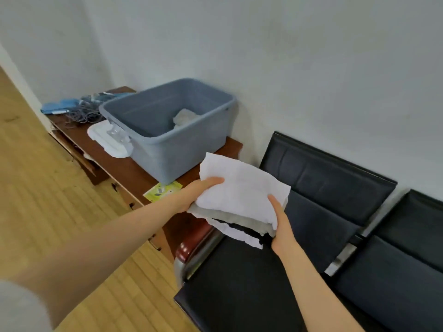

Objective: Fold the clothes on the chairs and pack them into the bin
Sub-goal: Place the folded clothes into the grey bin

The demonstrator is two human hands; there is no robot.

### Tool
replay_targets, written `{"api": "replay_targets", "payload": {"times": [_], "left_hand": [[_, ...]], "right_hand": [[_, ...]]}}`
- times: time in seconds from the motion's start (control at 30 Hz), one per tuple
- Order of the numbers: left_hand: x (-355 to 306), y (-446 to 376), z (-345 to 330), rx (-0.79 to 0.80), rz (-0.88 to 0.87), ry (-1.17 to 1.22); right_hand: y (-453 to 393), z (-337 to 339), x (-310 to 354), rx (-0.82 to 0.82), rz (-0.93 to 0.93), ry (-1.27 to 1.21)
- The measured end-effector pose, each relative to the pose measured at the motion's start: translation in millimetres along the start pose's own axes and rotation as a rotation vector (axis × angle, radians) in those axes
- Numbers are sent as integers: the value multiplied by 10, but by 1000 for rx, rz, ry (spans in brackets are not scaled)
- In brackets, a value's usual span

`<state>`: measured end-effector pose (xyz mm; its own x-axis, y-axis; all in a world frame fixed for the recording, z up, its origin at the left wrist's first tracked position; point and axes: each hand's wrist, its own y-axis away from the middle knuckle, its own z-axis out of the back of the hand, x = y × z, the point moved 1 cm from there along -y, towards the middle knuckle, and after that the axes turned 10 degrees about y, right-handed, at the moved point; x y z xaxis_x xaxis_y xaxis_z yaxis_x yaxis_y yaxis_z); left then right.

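Both hands carry the folded stack of clothes (pixel 242 202), white piece on top, above the black chairs (pixel 323 212). Left grip (pixel 201 191) clasps its left edge, right grip (pixel 281 226) its right edge. The gray bin (pixel 167 149) sits on the counter (pixel 119 164) just beyond, one pale garment (pixel 184 117) inside.

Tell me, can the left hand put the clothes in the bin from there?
Probably yes. The left hand and right hand hold the clothes just short of the bin, whose top is open, with nothing between.
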<state>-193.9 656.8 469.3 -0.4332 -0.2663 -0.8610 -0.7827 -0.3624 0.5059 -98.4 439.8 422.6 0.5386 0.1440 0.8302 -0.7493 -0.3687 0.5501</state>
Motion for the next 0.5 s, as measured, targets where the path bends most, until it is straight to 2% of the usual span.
{"api": "replay_targets", "payload": {"times": [0.23, 0.4, 0.5], "left_hand": [[-395, 592, 1589, -81, -36, 13], [-763, 596, 2187, -6, -125, 37], [-1077, 451, 2301, 4, -149, 30]], "right_hand": [[453, -1724, 32, 124, 135, 38], [488, -2310, 298, 137, 246, 65], [349, -2474, 545, 245, 278, -101]]}}
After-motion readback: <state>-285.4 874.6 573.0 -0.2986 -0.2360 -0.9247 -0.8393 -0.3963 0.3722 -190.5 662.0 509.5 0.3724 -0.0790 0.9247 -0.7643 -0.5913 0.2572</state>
